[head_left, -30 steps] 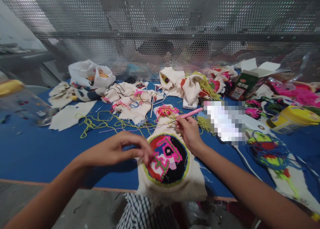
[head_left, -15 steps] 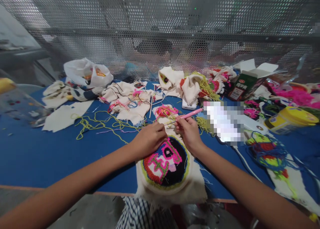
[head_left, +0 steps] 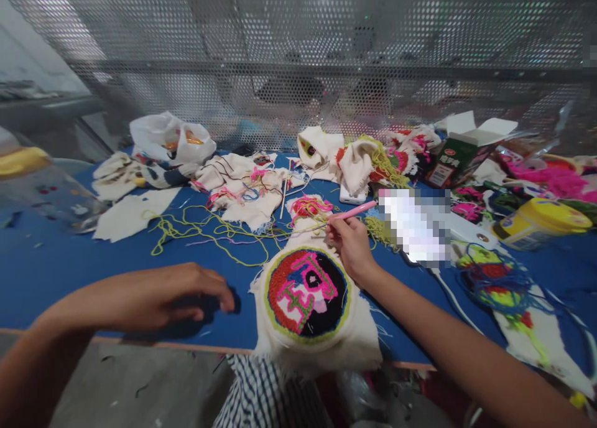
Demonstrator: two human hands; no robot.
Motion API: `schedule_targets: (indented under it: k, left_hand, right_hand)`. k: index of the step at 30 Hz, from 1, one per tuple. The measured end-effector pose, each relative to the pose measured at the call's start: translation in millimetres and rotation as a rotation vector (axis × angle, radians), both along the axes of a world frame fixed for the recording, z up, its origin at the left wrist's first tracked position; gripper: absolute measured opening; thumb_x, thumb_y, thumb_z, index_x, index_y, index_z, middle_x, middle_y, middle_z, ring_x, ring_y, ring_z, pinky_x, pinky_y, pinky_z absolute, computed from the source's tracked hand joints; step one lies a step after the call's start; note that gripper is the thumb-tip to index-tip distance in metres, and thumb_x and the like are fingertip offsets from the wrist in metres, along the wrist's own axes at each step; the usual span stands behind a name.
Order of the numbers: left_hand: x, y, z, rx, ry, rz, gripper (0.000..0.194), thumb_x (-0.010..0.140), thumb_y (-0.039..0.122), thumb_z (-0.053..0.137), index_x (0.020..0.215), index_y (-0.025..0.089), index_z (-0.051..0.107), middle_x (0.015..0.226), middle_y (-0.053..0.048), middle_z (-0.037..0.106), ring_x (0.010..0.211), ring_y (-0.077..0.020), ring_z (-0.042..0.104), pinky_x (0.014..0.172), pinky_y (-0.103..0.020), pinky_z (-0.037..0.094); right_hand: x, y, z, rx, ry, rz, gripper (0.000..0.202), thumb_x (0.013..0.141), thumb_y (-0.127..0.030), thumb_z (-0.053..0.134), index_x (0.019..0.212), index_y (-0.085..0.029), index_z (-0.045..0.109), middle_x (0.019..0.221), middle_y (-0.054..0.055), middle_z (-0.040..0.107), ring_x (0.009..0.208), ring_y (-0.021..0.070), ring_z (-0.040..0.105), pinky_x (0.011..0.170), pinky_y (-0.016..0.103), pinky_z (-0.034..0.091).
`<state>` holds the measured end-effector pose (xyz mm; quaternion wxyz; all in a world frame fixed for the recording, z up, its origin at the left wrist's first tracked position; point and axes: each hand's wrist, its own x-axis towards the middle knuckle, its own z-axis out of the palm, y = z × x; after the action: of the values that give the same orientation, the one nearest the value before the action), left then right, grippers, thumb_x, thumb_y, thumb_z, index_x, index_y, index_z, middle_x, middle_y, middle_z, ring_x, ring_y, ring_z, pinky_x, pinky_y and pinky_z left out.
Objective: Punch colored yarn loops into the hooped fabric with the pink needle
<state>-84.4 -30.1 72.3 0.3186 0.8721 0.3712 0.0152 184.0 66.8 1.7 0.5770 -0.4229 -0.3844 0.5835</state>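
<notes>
My right hand [head_left: 353,246] grips a pink-handled punch needle [head_left: 358,210], its thin metal shaft pointing left over the far end of the cream cloth [head_left: 366,344]. On that cloth, at the table's front edge, a round hooped yarn design [head_left: 326,319] shows red, black, pink and green inside a yellow-green ring. My left hand [head_left: 191,294] is off to the left of the hoop, low over the blue table, holding nothing, fingers loosely bent and apart. Yellow-green yarn [head_left: 209,229] lies in loose loops beyond it.
A lit phone [head_left: 415,229] with a white cable is right of my right hand. Yarn-covered cloths [head_left: 254,195], a white plastic bag [head_left: 163,139] and a green box [head_left: 452,160] line the back. A yellow tub [head_left: 543,223] lies at right; a clear jar [head_left: 51,195] stands left.
My left hand has let go of the work by the needle and moved left and toward me, uncovering the hoop's upper left. My right hand keeps the punch needle almost in place.
</notes>
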Motion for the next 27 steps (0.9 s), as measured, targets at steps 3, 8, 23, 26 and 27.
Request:
schedule_targets:
  k: [3, 8, 23, 26, 27]
  left_hand:
    - [-10, 3, -1.3, 0.166, 0.057, 0.115, 0.018, 0.083, 0.022, 0.05, 0.092, 0.021, 0.065, 0.104, -0.001, 0.063, 0.092, -0.013, 0.058, 0.08, -0.028, 0.046]
    - [21, 5, -4.6, 0.264, 0.081, 0.051, 0.04, 0.084, 0.015, 0.042, 0.122, 0.028, 0.049, 0.125, -0.003, 0.052, 0.106, -0.0175, 0.053, 0.089, -0.034, 0.044]
    - [101, -26, -73.2, 0.407, -0.373, 0.366, 0.02, 0.083, 0.025, 0.051, 0.097, 0.021, 0.064, 0.103, -0.006, 0.068, 0.104, -0.0196, 0.058, 0.092, -0.039, 0.045]
    - [105, -24, -74.2, 0.331, -0.461, 0.47, 0.011, 0.079, 0.023, 0.056, 0.077, 0.021, 0.066, 0.096, -0.005, 0.069, 0.098, -0.0203, 0.06, 0.084, -0.038, 0.048]
    - [106, -23, -74.3, 0.313, -0.473, 0.493, 0.011, 0.078, 0.022, 0.056, 0.073, 0.02, 0.065, 0.095, -0.005, 0.068, 0.096, -0.0204, 0.061, 0.083, -0.038, 0.049]
  right_hand:
    - [0, 1, -0.8, 0.003, 0.001, 0.003, 0.01, 0.061, -0.022, 0.062, 0.065, -0.015, 0.056, 0.05, -0.003, 0.055, 0.043, 0.0056, 0.044, 0.038, 0.016, 0.031]
    - [0, 0, 0.0, 0.003, -0.001, 0.006, 0.01, 0.061, -0.023, 0.062, 0.063, -0.015, 0.056, 0.05, -0.003, 0.055, 0.042, 0.0057, 0.044, 0.038, 0.017, 0.032]
    - [0, -3, 3.5, -0.002, -0.001, 0.008, 0.012, 0.06, -0.023, 0.063, 0.065, -0.015, 0.056, 0.051, -0.004, 0.055, 0.042, 0.0052, 0.044, 0.038, 0.016, 0.033]
    - [1, -3, 4.4, -0.004, 0.001, 0.007, 0.012, 0.06, -0.023, 0.063, 0.064, -0.015, 0.056, 0.052, -0.003, 0.056, 0.042, 0.0054, 0.044, 0.038, 0.016, 0.033]
    - [1, -3, 4.6, -0.006, 0.002, 0.008, 0.012, 0.06, -0.024, 0.064, 0.064, -0.015, 0.056, 0.052, -0.003, 0.055, 0.042, 0.0053, 0.044, 0.039, 0.016, 0.033]
